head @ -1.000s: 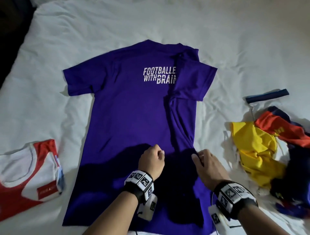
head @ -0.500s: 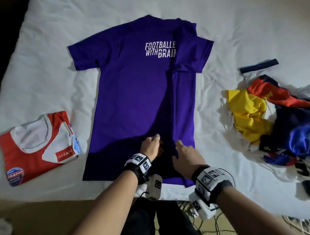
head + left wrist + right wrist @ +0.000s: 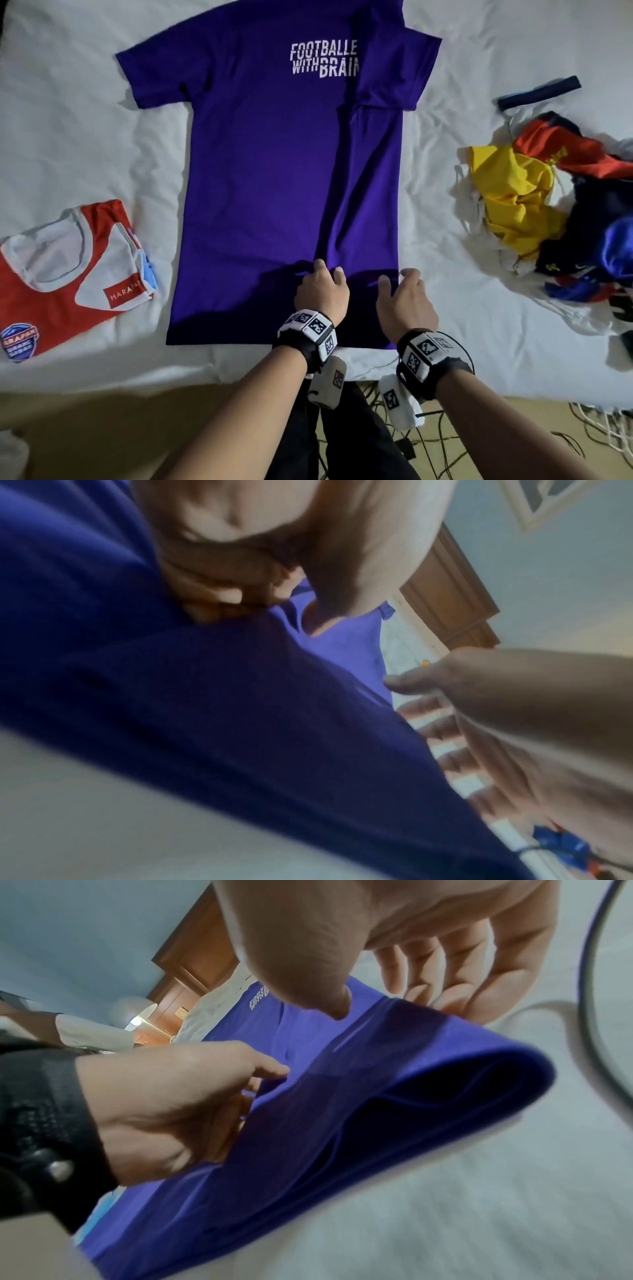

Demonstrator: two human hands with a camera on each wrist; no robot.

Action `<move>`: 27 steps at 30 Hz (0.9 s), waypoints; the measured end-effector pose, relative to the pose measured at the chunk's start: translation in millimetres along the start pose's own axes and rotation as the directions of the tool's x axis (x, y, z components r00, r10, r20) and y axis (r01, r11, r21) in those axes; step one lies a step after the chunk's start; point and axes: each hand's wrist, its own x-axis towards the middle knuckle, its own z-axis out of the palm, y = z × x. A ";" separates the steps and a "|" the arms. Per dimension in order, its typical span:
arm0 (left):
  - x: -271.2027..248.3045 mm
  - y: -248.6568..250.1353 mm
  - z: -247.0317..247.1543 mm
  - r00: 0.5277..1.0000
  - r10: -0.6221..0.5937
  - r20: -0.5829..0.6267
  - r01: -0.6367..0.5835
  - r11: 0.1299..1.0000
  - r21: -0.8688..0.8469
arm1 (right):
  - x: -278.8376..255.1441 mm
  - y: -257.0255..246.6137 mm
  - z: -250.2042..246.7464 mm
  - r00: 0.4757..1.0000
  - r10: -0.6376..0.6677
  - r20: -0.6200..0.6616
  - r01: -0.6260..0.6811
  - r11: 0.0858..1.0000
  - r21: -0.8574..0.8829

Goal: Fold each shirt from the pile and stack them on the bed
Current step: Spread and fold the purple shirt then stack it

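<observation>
Bed [image 3: 85, 144]: purple shirt [image 3: 274, 171] under grips

Cables [image 3: 592, 431] on the tan floor [image 3: 102, 428].

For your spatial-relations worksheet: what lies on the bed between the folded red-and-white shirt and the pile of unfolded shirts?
In the head view, the purple shirt lies spread flat between the folded red-and-white shirt and the pile.

Head cam looks down; wrist cams low, close; all share purple shirt [image 3: 274, 171].
</observation>
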 end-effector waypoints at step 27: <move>101.5 104.5 -61.9 0.957 0.225 -0.185 -0.162 0.939 0.304 | 129.4 -59.4 -45.5 0.980 -0.198 -0.022 0.199 0.980 0.021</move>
